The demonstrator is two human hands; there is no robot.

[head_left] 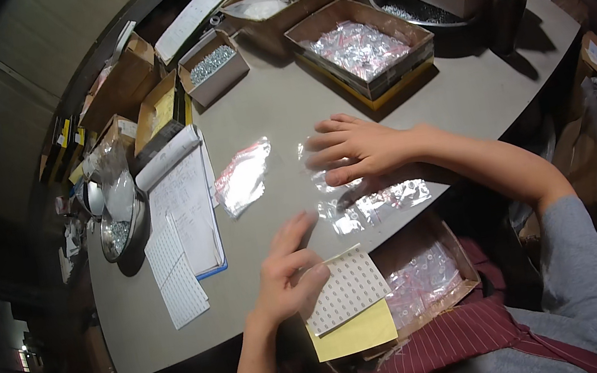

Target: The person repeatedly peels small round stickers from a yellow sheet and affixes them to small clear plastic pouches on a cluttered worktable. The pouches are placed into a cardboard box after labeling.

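1. Head view, right hand. The right hand (359, 152) is palm down, fingers spread and slightly blurred, over small transparent bags (394, 201) at the near edge of the table. Its grip is released; whether the fingertips touch the film cannot be told.

2. Head view, left hand. The left hand (285, 276) is half curled, index finger extended toward the bags and thumb overlapping the corner of a label sheet (346, 288). Whether thumb and fingers pinch the paper cannot be told.

3. Head view, work materials. The label sheet is pale, rectangular and covered with rows of small dark marks; a smooth yellow sheet (355, 334) shows beneath it. Both lie over part of a brown cardboard box (468, 269) below the table edge, which contains glossy, crumpled bags with reddish lines. The bags under the right hand are flat, thin and strongly reflective.

4. Head view, tabletop. The table (274, 104) is matt grey with a curved outline in the fisheye picture. A fanned stack of shiny bags (246, 177) lies left of the right hand. Beyond stands an open carton (406, 77) heaped with similar film; to its left, a pale box (226, 82) holds small metallic pieces. Farther left are a paper pad (182, 213) with curled pages and a rounded metal bowl (139, 229).
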